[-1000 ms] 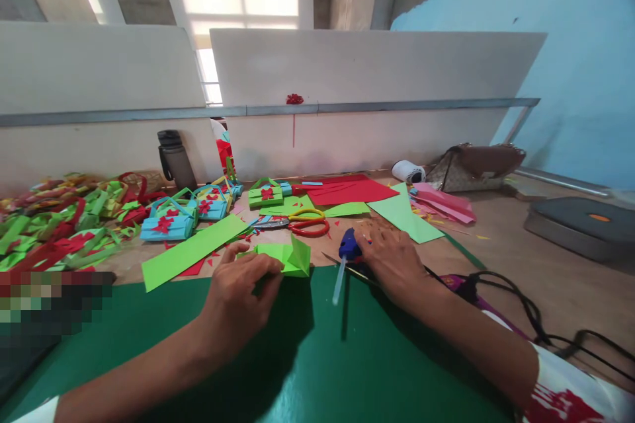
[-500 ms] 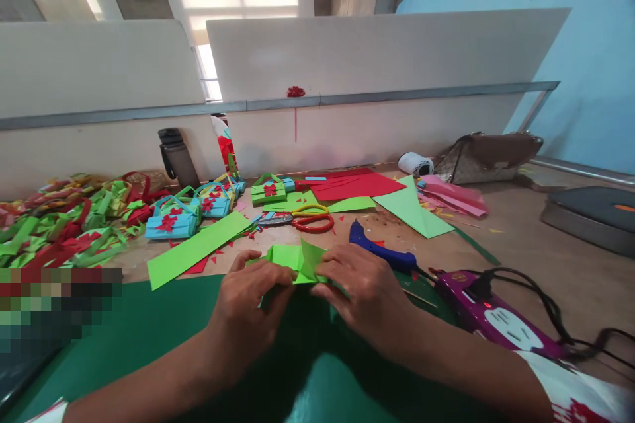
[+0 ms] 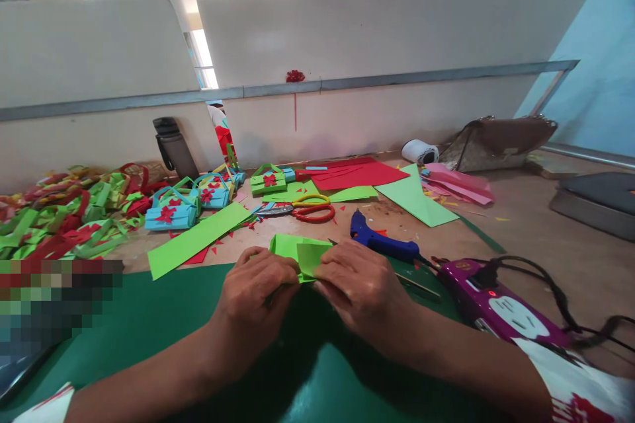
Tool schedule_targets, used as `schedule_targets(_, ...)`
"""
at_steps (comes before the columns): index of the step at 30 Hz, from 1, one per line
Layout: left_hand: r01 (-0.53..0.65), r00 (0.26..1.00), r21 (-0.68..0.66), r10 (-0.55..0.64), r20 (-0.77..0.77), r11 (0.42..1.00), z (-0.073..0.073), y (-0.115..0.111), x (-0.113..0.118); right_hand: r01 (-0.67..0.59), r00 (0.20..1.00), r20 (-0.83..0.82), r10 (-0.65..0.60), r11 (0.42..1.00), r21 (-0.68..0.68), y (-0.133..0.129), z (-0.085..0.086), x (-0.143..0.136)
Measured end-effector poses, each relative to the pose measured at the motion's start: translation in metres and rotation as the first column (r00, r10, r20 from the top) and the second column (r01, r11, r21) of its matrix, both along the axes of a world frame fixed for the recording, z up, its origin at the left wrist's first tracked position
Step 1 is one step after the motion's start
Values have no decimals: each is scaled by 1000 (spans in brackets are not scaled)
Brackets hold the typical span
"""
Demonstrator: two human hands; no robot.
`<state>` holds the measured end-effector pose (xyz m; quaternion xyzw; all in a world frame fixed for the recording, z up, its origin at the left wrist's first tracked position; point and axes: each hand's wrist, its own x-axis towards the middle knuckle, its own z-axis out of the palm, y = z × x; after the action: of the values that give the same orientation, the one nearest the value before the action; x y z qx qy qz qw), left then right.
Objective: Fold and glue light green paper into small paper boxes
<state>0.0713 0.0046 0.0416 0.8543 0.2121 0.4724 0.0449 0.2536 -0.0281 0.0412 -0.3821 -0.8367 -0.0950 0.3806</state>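
My left hand and right hand both pinch the green paper; if I squeeze too hard, it could crumple.

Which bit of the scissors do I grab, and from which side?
I'd take the scissors by the yellow loop and red loop, coming from the right. They lie flat with the blades pointing left, so your fingers should stay away from the sharp end.
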Motion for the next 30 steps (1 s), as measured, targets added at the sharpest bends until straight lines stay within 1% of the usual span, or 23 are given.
schedule_targets(3,-15,1000,25,15,-11,1000,0,1,-1,-1,1000,10,1,1000,-2,0,-1,-1)
schedule_targets(7,-116,993,90,117,-3,989,-3,4,-4,5,999,52,-5,1000,9,-2,-2,-1)
schedule_targets(9,-162,984,135,170,-47,978,-2,4,-5,6,997,72,-7,1000,13,-2,-2,-1)
schedule_targets(11,-174,977,177,192,-89,969,1,3,-5,4,996,84,-5,1000,11,-3,-1,-2)
schedule_targets(15,-134,982,195,156,-103,971,7,-1,-4,-5,996,93,2,1000,30,-4,0,-2)
schedule_targets(22,-86,987,217,113,-113,972,5,-3,-2,-32,996,80,29,999,41,-3,-3,-4)
schedule_targets(27,-81,986,221,110,-124,972,6,-7,0,-79,994,84,74,996,52,-4,-1,-4)
schedule_targets(30,-79,988,212,105,-114,974,7,-8,1,-78,995,71,75,996,48,-4,-1,-5)
